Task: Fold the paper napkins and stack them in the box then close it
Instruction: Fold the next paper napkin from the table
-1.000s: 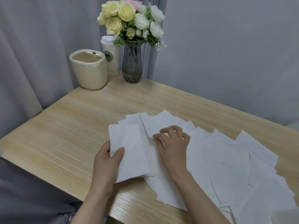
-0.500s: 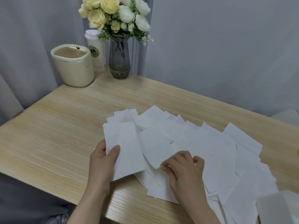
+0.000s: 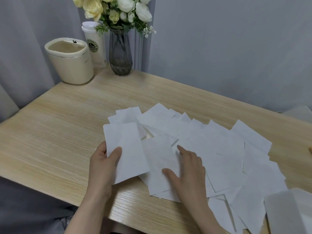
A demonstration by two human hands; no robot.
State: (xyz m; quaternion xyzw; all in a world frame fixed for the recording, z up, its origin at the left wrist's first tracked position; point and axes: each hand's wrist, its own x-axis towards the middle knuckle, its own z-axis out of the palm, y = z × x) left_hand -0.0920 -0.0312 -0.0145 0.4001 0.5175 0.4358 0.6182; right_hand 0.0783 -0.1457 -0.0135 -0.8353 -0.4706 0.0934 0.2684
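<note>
Wooden, pale and grained, the table [image 3: 59, 132] fills most of your view. White paper napkins [image 3: 219, 149] lie spread in a loose overlapping heap across it, from the centre out to 4 o'clock. At 5 o'clock, in the bottom corner, a blurred pale shape [image 3: 287, 213] may be the box; you cannot tell for sure. At 11 o'clock, at the table's far edge, stand a cream lidded bin [image 3: 70, 65], a white takeaway cup [image 3: 95, 46] just behind it, and a dark glass vase [image 3: 120, 54] of yellow and white flowers [image 3: 116, 10]. Your left hand [image 3: 103, 166], at 7 o'clock, grips one folded napkin [image 3: 125, 152], thumb curled on top and fingers beneath, lifting it over the heap's left edge. Your right hand [image 3: 187, 169], just right of centre, rests flat with straight, spread fingers on a napkin in the heap, holding nothing.
</note>
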